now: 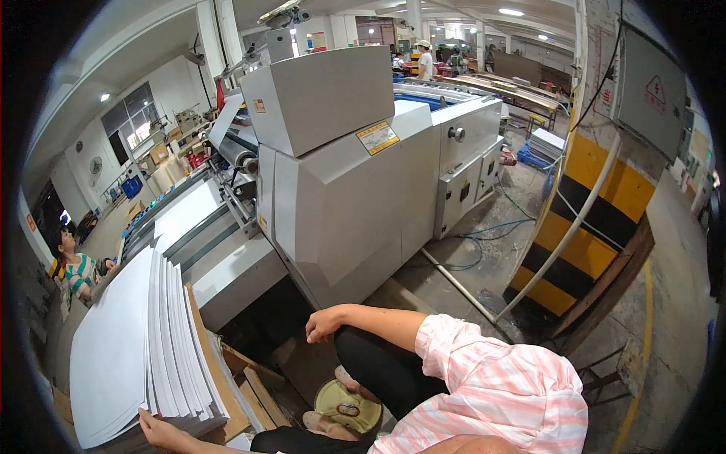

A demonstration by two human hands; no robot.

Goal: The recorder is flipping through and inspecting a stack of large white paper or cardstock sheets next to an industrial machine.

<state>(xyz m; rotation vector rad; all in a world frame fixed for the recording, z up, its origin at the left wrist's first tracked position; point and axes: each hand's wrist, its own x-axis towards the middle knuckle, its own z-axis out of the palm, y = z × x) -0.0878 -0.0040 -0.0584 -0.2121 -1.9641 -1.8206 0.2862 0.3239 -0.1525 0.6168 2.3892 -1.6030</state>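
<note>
Nearest, the person's left hand (162, 433) reached the near corner of a stack of white sheets (113, 344), its fingertips touching the edge; whether those fingers were clamped on any paper, I cannot tell. The stack sat at the person's left, its sheets slightly fanned along the right side, where a brown board (215, 371) ran beside it. To the right of the stack, the right hand (325, 324) hung loosely curled at the knee of the black trousers (378, 363), fingers drawn together. Between the stack and the pink striped shirt (499, 378), wooden slats (261, 397) lay low, and the feet were at a round yellow pad (354, 409).

Just beyond the stack, a white sheet (189, 208) lay on the machine's feeding surface, with a dark roller (236, 153) farther on. The big grey machine (370, 219) rose beyond the stack and to its right. A co-worker in a striped top (82, 274) was past the stack's far left side. Well right of the stack was a yellow-and-black banded pillar (582, 219); far beyond it all, a person in white (425, 62).
</note>
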